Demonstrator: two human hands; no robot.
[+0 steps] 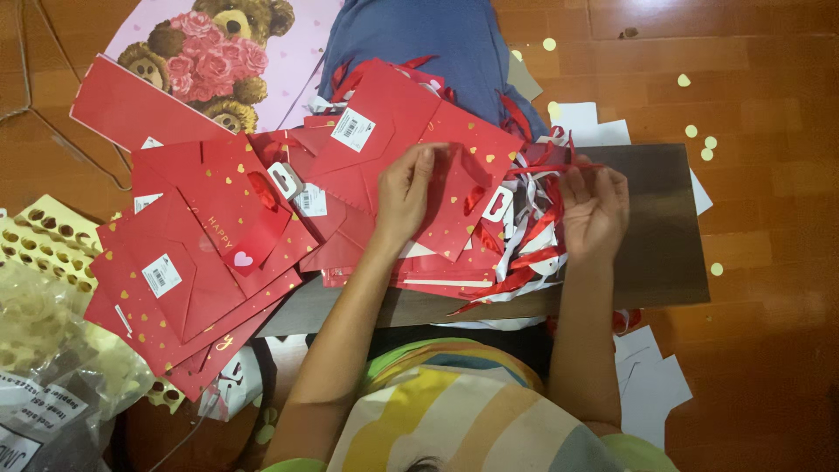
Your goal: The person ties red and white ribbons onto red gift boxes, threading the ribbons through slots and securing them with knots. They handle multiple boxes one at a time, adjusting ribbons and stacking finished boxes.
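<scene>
Two bare hands work over a dark wooden board [651,253] that lies on an orange-brown floor [769,105]. Left hand [406,197] rests palm down on a flat red paper bag [454,166], fingers curled together at the bag's upper edge, thumb tucked against the paper; it appears to pinch that edge, though the grip itself is hidden under the fingers. Right hand [594,210] lies over a tangle of red and white ribbons [529,236] at the board's left end, fingers bent and close together, fingertips touching a red ribbon strand; whether it actually grips the strand cannot be told.

The bag under the left hand sits on top of a stack of similar red bags, just beside the ribbon tangle and touching it. More flat red bags with small gold hearts [201,253] are fanned out to the left, overlapping, some with white barcode stickers. A large pink bag printed with a teddy bear and roses [205,52] lies at the top left, partly under a red one. Blue cloth [411,39] shows above the stack. Punched yellowish card sheets [48,240] lie at the far left, with crumpled clear plastic [39,332] below them. Small pale round paper dots [699,135] are scattered on the floor to the right, and white paper scraps [651,389] lie near the right forearm.
</scene>
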